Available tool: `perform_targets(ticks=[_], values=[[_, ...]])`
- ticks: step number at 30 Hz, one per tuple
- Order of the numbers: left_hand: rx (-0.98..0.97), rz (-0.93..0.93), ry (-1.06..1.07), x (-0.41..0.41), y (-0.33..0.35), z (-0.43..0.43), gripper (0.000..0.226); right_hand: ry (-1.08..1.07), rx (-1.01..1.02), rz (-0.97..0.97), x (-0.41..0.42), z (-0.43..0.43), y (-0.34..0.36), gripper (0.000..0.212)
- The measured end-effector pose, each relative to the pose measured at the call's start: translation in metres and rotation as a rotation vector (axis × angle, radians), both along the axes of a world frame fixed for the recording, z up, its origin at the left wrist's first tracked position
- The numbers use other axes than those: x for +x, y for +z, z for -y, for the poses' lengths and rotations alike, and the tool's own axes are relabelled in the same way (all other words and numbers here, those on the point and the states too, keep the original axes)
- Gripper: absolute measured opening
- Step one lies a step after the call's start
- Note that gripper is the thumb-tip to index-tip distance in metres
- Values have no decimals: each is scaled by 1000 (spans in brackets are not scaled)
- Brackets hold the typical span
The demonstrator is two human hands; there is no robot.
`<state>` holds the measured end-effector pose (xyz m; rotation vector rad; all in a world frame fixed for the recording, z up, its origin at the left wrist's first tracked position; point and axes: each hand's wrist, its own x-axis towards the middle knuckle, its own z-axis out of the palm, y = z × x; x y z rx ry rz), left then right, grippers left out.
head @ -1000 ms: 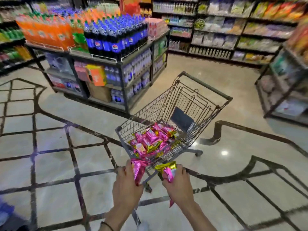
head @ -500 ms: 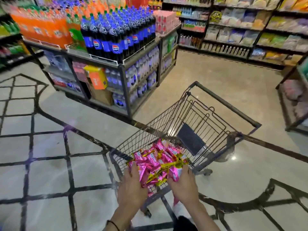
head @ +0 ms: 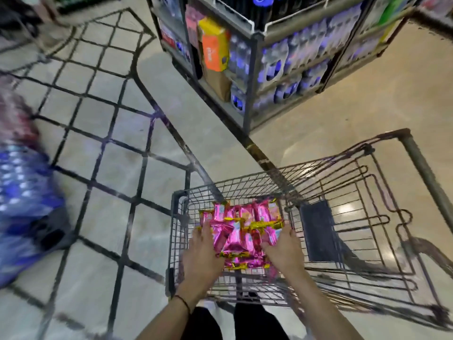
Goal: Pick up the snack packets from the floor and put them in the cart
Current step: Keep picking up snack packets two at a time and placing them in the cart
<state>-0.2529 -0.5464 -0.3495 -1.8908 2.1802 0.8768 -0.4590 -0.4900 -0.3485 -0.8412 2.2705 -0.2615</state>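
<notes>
Underfoot, glossy tiled floor (head: 103, 133); shelves (head: 252, 69) ahead

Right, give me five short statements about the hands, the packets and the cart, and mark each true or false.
1. The snack packets lie inside the cart. True.
2. The left hand and right hand are both on the pile. True.
3. The packets are mostly green. False: they are pink with yellow edges.
4. The cart is a solid plastic tub. False: it is wire mesh, with the floor visible through it.
5. A dark band circles the left wrist. True.
</notes>
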Motion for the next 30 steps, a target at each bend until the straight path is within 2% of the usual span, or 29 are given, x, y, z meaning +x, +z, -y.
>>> perform_targets(ticks=[4,8,15,20,25,30], values=[[80,18,103,-15,-33,18,110,68,45,4,-12,23,-42,87],[149,-10,169,-24,-75,38,107,133,66,-22,-12,48,-79,90],[104,-110,312,-25,-166,55,117,179,157,-116,-13,64,-159,92],[106,-73,332,-31,-218,47,112,190,173,-162,-10,64,-212,93],[116,-84,392,-32,-245,35,115,158,153,-191,-8,55,-247,88],[110,-46,388,-27,-249,32,114,125,133,-176,-6,53,-251,88]])
